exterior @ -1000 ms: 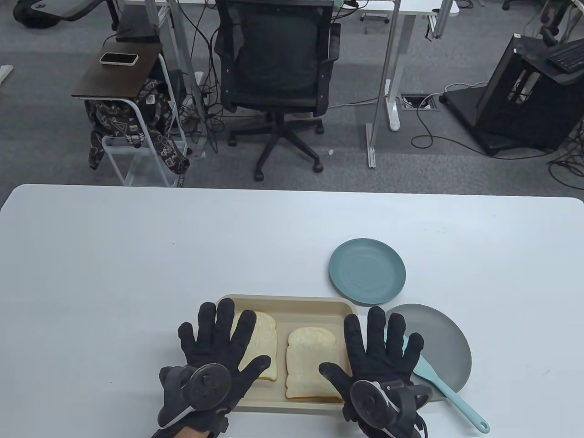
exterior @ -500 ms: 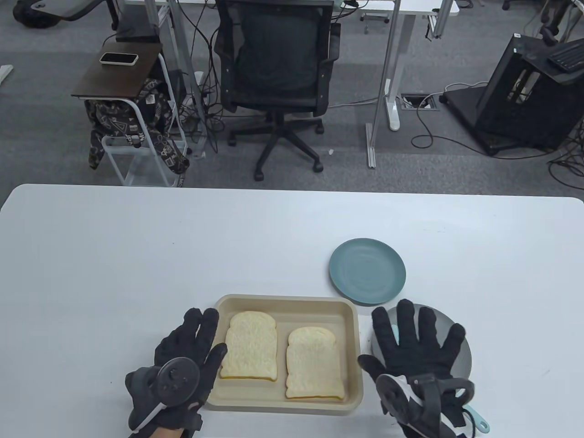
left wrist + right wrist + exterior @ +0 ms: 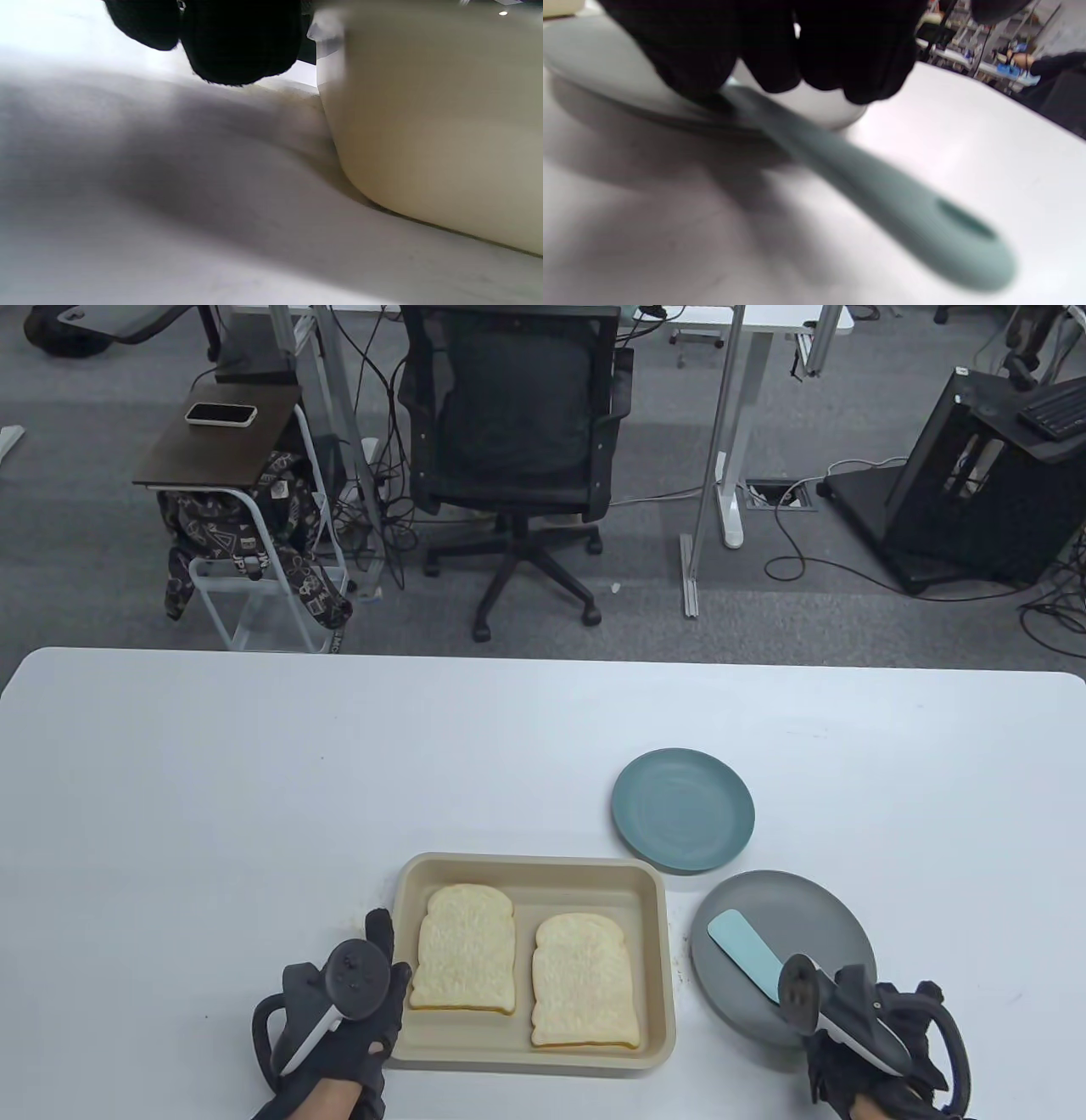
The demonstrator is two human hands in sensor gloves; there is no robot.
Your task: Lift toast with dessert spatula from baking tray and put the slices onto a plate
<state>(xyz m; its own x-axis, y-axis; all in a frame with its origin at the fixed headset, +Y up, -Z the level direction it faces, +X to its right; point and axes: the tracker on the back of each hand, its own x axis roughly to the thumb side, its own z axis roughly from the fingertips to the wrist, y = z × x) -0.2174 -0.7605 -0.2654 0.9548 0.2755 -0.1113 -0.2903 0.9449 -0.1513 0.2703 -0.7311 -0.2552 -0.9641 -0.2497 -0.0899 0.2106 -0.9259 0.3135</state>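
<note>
Two slices of toast lie side by side in the beige baking tray (image 3: 526, 867), the left slice (image 3: 465, 948) and the right slice (image 3: 584, 980). My left hand (image 3: 383, 963) stands on its side against the tray's left wall, and its fingertips (image 3: 242, 46) hang beside that tray wall (image 3: 424, 127). The light teal spatula (image 3: 745, 954) rests with its blade on the grey plate (image 3: 797, 912). My right hand (image 3: 848, 1010) curls down over the spatula handle (image 3: 882, 195) at the plate's near rim. The handle's end lies on the table.
A smaller teal plate (image 3: 683, 808) sits just beyond the tray's far right corner, close to the grey plate. The white table stretches bare to the left and far side. An office chair and desks stand beyond the table's far edge.
Both hands were spread flat above the tray. They moved apart and drew back: the left to the tray's left wall, the right down onto the spatula handle.
</note>
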